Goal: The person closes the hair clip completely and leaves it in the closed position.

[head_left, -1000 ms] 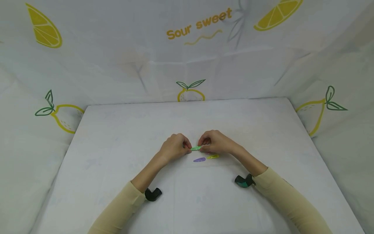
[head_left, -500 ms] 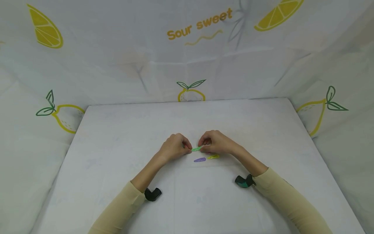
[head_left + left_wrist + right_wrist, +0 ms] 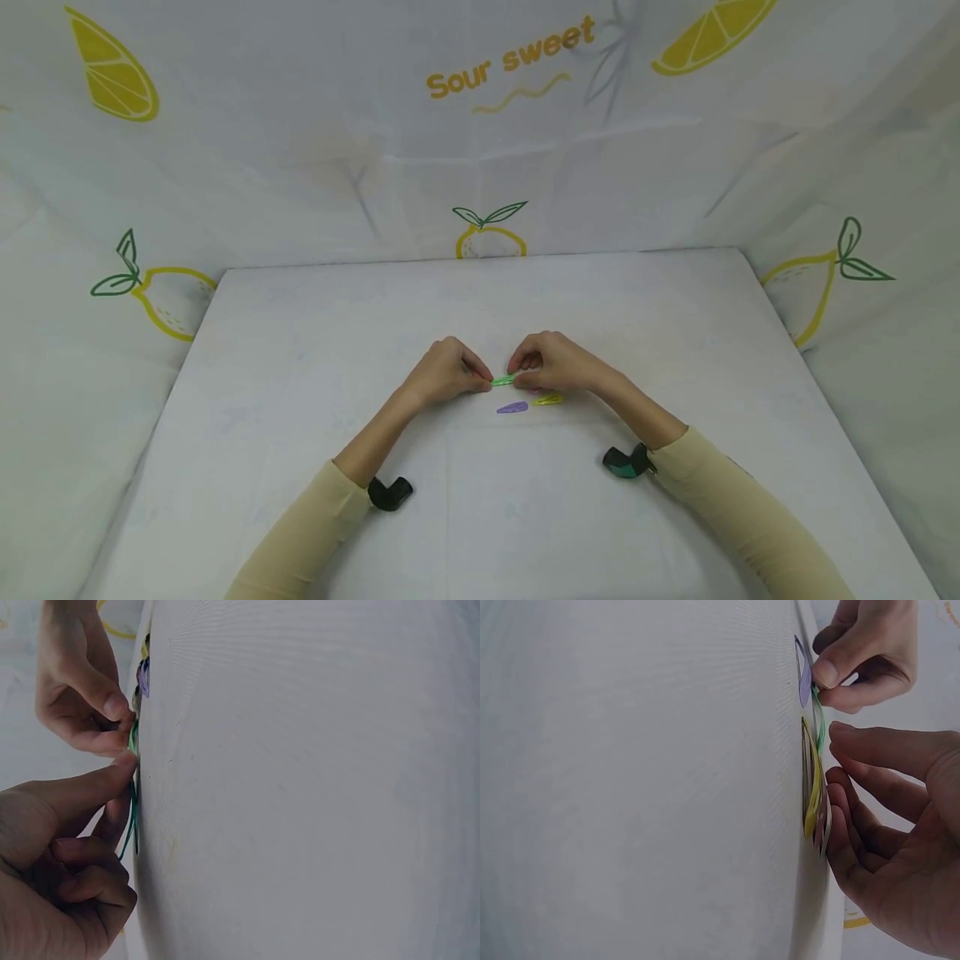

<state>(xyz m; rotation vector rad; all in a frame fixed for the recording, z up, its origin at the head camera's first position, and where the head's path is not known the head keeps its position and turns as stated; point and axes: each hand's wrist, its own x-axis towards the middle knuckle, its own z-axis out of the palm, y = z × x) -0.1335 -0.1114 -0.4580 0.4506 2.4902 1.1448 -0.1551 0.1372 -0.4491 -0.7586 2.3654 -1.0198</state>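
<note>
A light green snap hair clip (image 3: 503,380) lies between the two hands at the middle of the table. My left hand (image 3: 442,370) pinches its left end between thumb and forefinger. At its right end, my right hand (image 3: 558,362) has thumb and forefinger on the clip, the other fingers curled. In the left wrist view, thin darker green prongs (image 3: 133,825) stick out past the left fingertips; whether they belong to the same clip I cannot tell. Nearer the body lie a purple hair clip (image 3: 513,407) and a yellow hair clip (image 3: 547,400), just below the right hand.
Beside the yellow clip, a pinkish clip (image 3: 821,825) shows in the right wrist view, partly behind the right fingers. White cloth covers the table (image 3: 480,500), and lemon-printed cloth walls (image 3: 480,167) rise at the back and sides. Black wrist devices (image 3: 390,493) sit close over the tabletop.
The left wrist has risen slightly and the left forefinger looks straighter against the thumb. The right hand, the green clip and the loose clips stay almost in place.
</note>
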